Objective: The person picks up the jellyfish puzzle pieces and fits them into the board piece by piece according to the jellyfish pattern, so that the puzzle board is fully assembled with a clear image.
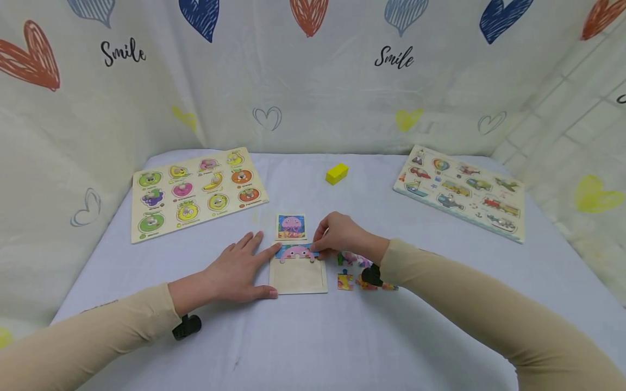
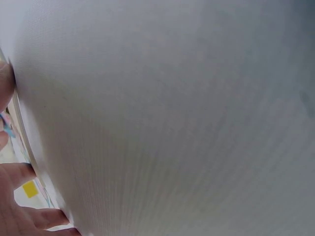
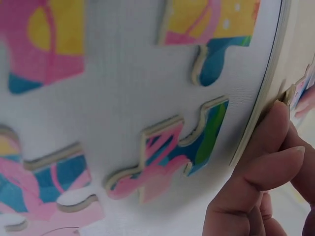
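Observation:
A square wooden puzzle tray lies mid-table, with jigsaw pieces showing a pink face along its top edge. My right hand pinches a puzzle piece at the tray's top right corner; the fingers partly cover it. On the left, my left hand lies with spread fingers, its index fingertip at the tray's top left and its thumb by the lower left edge. Directly behind the tray is a small picture of a pink sea creature. Loose jigsaw pieces lie right of the tray, partly hidden under the right wrist in the head view.
A fruit puzzle board lies at the back left and a vehicle puzzle board at the back right. Between them sits a yellow block. A curtain printed with hearts hangs behind the white-covered table.

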Demonstrator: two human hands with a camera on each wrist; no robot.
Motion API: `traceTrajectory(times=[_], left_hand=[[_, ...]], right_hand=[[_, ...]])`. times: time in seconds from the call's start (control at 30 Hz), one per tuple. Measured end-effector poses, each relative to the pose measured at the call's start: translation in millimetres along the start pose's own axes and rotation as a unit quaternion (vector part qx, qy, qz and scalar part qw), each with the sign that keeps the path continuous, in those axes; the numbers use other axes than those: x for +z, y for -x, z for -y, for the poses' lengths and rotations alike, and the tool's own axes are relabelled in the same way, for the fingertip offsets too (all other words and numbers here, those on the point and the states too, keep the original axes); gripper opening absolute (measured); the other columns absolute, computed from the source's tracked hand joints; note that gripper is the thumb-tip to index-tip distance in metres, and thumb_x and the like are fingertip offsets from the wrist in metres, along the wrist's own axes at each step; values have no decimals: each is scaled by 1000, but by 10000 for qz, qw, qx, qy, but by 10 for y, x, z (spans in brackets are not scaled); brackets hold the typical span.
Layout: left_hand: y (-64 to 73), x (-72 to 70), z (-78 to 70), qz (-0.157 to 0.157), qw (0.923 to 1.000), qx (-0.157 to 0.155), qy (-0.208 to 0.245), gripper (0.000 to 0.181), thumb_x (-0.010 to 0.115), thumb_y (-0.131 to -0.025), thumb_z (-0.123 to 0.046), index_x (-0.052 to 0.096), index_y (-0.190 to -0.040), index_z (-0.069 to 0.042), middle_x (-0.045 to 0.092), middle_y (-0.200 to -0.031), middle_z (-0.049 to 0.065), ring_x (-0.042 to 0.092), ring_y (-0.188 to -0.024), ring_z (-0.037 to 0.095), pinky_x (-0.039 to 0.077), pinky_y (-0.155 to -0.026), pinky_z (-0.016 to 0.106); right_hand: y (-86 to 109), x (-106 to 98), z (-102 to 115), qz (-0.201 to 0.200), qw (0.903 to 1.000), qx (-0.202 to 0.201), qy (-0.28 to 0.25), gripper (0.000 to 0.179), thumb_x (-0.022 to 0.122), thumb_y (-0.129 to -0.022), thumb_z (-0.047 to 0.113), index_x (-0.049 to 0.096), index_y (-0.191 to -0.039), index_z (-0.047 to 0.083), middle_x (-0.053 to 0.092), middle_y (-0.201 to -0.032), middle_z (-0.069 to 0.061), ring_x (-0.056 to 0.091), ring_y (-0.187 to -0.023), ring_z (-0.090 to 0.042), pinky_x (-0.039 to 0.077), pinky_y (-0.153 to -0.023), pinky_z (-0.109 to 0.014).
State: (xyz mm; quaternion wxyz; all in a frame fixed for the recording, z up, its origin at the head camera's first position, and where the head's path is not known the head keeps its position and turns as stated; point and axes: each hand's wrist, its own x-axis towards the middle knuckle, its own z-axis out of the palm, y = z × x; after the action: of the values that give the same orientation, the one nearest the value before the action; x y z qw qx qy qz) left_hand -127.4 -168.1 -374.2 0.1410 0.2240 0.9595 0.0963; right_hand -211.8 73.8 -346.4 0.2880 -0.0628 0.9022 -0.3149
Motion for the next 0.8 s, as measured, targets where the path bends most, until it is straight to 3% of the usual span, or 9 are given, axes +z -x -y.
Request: traceTrajectory(times=[0.37,0.8], left_hand=[[6,-3,-1,-78,9999,47,-96,93,71,-87,-62,36,-160,-17,27,-164,30,27,-151,52,33,-115,68],[3,11,2,-60,9999,47,-92,93,72,-86,-62,37,-160,-18,27,-164,29,26,-151,51,34,-114,68]], right_hand=[[11,41,60,-253,9972,-70,703,18,82,-89,22,71,-85,8,71,-73,-5,60,-60,-13,45,-55,-20],[-2,54,36,-319,9954,-139,898,21,83,-88,23,69,-84,8,68,-74,-4,62,-61,-13,45,-57,-20]])
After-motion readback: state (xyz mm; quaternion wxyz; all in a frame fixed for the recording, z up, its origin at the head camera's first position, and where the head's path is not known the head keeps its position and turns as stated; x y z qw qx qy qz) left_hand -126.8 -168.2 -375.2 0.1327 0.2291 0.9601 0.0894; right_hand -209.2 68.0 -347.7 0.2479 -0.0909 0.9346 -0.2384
